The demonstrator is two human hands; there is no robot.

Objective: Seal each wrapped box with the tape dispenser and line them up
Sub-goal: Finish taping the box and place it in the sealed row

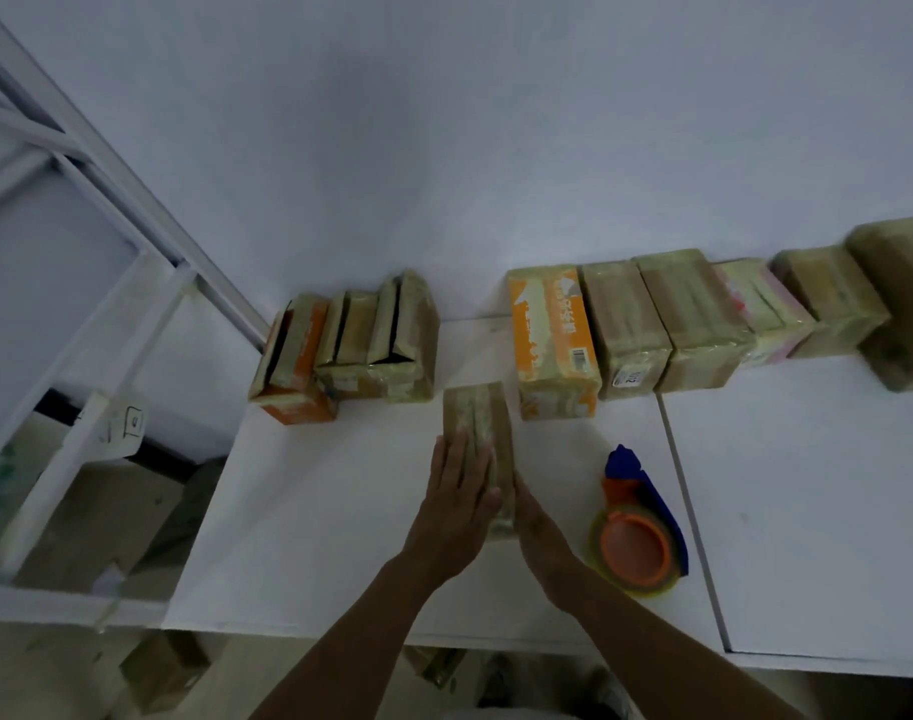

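Observation:
A brown wrapped box (pixel 479 418) lies lengthwise on the white table (pixel 319 511) in front of me. My left hand (pixel 457 504) lies flat on its top and left side, fingers straight. My right hand (pixel 534 532) presses against its right side, fingers straight. The tape dispenser (pixel 638 532), blue with an orange core, lies on the table to the right of my right hand, untouched. Several taped boxes stand in a row (pixel 698 324) along the wall at the back right. Three more boxes (pixel 350 345) stand grouped at the back left.
A second white table (pixel 818 511) adjoins on the right, with a narrow seam between the two. A white metal frame (pixel 106 283) stands to the left. Cardboard boxes (pixel 106 517) sit on the floor beyond the table's left edge.

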